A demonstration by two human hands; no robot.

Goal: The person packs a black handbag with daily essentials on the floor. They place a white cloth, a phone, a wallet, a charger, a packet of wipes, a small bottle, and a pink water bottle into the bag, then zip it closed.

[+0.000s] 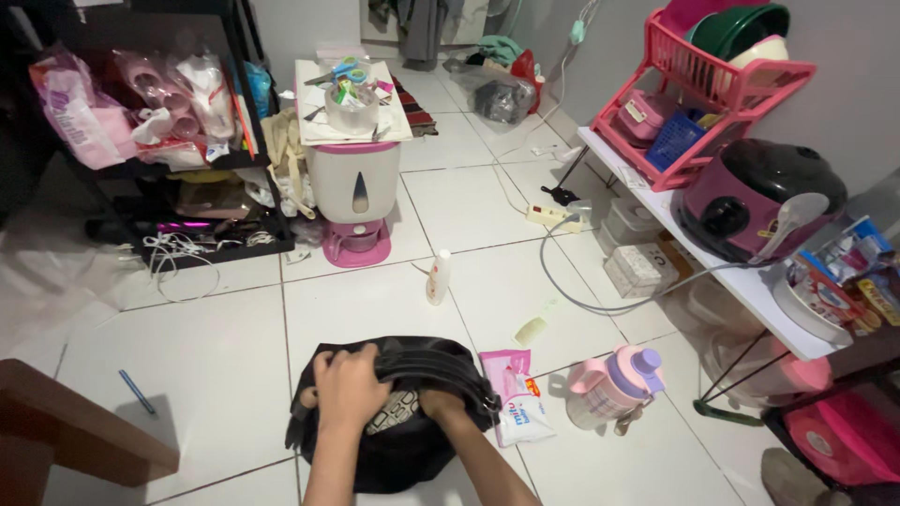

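A black bag (394, 450) sits on the white tiled floor directly below me. My left hand (349, 386) grips its upper rim and straps, fingers curled over the edge. My right hand (439, 405) reaches down into the bag's opening, its fingers hidden inside. A patterned lining or item shows between my hands. To the right of the bag lie a pink-and-white packet (518, 403) and a pink bottle with a purple lid (614, 384), tipped on its side.
A white bottle (438, 277) stands on the floor ahead. A pink-and-white dispenser (354, 201) stands by a cluttered black shelf (169, 169). At right, a white shelf (750, 281) carries a rice cooker and pink dish rack. A brown wooden edge (66, 431) juts in at left.
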